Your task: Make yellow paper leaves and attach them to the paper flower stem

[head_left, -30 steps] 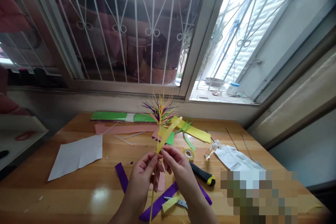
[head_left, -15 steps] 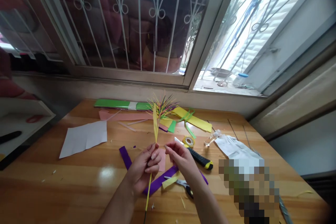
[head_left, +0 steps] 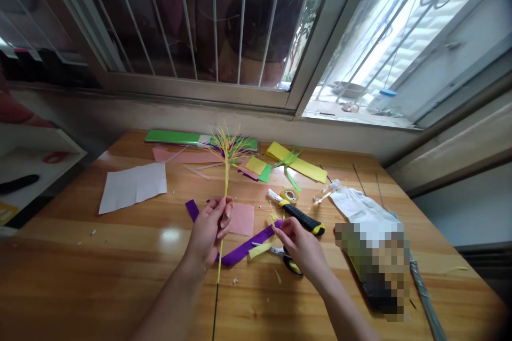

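Observation:
My left hand [head_left: 210, 232] is closed round a thin stem [head_left: 218, 266] wrapped in yellow paper. Its bare dark lower end points toward me. Above the fingers, yellow paper rises from it into a fringed tuft [head_left: 227, 149], overlapping other coloured fringes behind. To the right, my right hand [head_left: 298, 242] has thumb and fingers pinched together. Thin yellow paper strands [head_left: 274, 216] show at its fingertips; whether they are held or lie on the table I cannot tell. Under that hand are a purple paper strip [head_left: 244, 248], a pale yellow strip [head_left: 260, 249] and scissors [head_left: 294, 264].
A black-and-yellow box cutter [head_left: 306, 218] and a tape roll [head_left: 290, 195] lie beyond my right hand. A pink paper square [head_left: 242, 218], white sheet [head_left: 134, 186], green paper pack [head_left: 172, 137] and yellow folded paper [head_left: 300, 164] are on the wooden table [head_left: 100, 287]. A pixelated item [head_left: 376, 266] sits right.
My hands have moved apart: the right has gone right and down, away from the stem. My left hand still holds the stem. The view has tilted downward.

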The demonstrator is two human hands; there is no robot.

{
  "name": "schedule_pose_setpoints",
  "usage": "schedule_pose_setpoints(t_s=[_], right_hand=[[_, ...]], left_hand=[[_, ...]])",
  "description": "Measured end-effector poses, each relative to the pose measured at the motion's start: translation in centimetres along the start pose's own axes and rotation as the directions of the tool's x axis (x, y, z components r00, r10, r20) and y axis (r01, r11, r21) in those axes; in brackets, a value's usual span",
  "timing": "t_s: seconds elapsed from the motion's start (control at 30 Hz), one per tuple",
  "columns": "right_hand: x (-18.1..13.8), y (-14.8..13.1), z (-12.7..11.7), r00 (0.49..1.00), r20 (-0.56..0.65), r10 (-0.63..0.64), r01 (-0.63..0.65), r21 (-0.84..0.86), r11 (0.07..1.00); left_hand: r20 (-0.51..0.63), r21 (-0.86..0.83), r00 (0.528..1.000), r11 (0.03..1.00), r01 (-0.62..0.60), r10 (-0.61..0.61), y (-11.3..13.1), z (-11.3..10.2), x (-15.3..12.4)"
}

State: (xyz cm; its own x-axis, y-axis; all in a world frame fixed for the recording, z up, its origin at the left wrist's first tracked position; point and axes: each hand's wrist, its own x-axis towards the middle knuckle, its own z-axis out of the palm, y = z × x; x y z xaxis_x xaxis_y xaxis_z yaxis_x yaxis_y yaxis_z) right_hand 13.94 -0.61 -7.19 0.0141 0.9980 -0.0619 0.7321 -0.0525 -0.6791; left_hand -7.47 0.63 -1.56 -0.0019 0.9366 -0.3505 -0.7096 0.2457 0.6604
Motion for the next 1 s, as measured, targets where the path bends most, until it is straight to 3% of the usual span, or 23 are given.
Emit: schedule_pose_setpoints(t_s=[0.1, 0.27, 0.3, 0.37, 0.43, 0.53, 0.63, 0.8, 1.0], right_hand=[[0.0, 0.4, 1.7, 0.993, -0.089, 0.080, -0.060, 0.207, 0.977], [0.6, -0.7, 2.6, 0.993, -0.096, 0.070, -0.013, 0.501, 0.865], [0.6, -1.5, 2.2, 0.993, -0.098, 0.062, 0.005, 0.566, 0.824], [0.6, -3.9, 1.1, 0.992, -0.117, 0.041, 0.062, 0.757, 0.650], [0.6, -6.6, -0.1, 0.972, -0.236, 0.014, 0.190, 0.814, 0.549], [1.2, -10.3, -0.6, 0.920, -0.377, -0.103, 0.377, 0.785, 0.491], [2.7, -12.2, 0.4, 0.881, -0.438, -0.176, 0.462, 0.723, 0.513], [5.1, -12.5, 2.4, 0.840, -0.470, -0.271, 0.528, 0.597, 0.604], [5.8, -12.5, 2.5, 0.764, -0.479, -0.432, 0.624, 0.379, 0.683]], left_hand=[[-0.032, 0.031, 0.999, 0.999, -0.039, 0.040, 0.0, -0.5, 0.4], [-0.066, 0.056, 0.996, 0.997, -0.048, 0.051, -0.6, -1.1, 0.7], [-0.072, 0.053, 0.996, 0.998, -0.043, 0.047, -0.9, -1.1, 0.7], [-0.085, 0.039, 0.996, 0.999, -0.037, 0.041, -1.8, -1.0, 0.7], [-0.094, 0.022, 0.995, 0.999, -0.033, 0.035, -2.6, -0.6, 0.5], [-0.095, 0.003, 0.995, 1.000, -0.020, 0.020, -3.6, 0.4, 0.0], [-0.101, 0.000, 0.995, 1.000, 0.009, -0.008, -3.7, 1.0, -0.8], [-0.064, -0.038, 0.998, 0.999, -0.002, -0.001, -3.1, 1.1, -1.4], [-0.036, 0.029, 0.999, 1.000, -0.004, 0.005, -3.0, 1.1, -1.5]])
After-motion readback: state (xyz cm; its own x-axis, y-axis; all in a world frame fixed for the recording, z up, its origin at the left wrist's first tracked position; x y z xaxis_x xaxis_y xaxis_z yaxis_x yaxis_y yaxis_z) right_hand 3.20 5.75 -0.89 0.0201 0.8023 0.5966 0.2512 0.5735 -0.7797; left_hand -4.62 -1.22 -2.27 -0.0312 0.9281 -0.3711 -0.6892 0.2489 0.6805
